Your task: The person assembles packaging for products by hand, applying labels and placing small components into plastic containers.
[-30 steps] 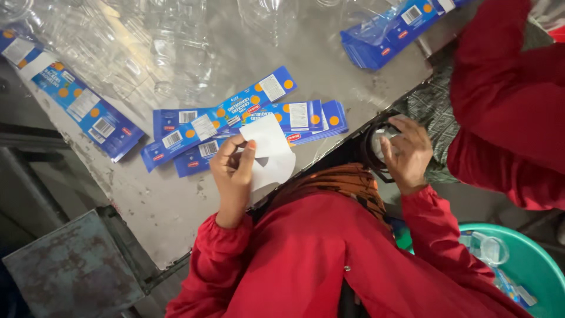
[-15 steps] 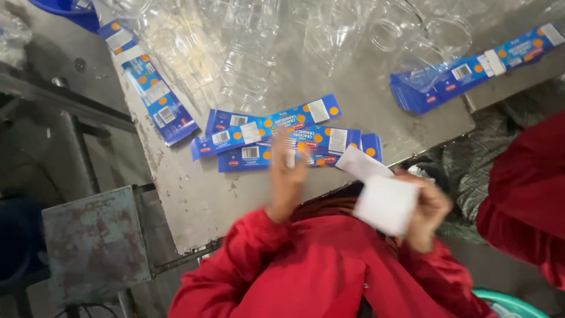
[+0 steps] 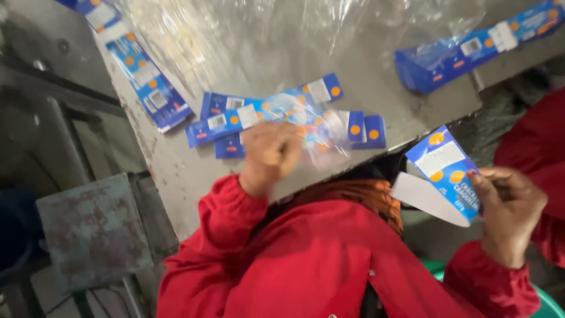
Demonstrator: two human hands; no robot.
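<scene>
My right hand [image 3: 509, 206] grips a flattened blue carton [image 3: 447, 171] with orange dots and a white inner flap, held off the table's near edge. My left hand [image 3: 271, 154] rests curled on the grey table [image 3: 176, 176], fingers closed on a piece of clear plastic film [image 3: 321, 132]; motion blur hides the grip's detail. Under and beside that hand lies a loose pile of flat blue cartons [image 3: 235, 121]. Both my sleeves are red.
More blue cartons lie at the table's far left [image 3: 147, 82] and in a stack at the far right [image 3: 465, 53]. Crumpled clear plastic [image 3: 265, 35] covers the back. Another person's red sleeve [image 3: 532, 141] is on the right. A rusty metal stool [image 3: 88, 229] stands left; a green tub [image 3: 550, 303] sits at the bottom right.
My right hand has carried the carton out to the right and turned its blue printed face up. My left hand stays at the carton pile, now with clear film in it.
</scene>
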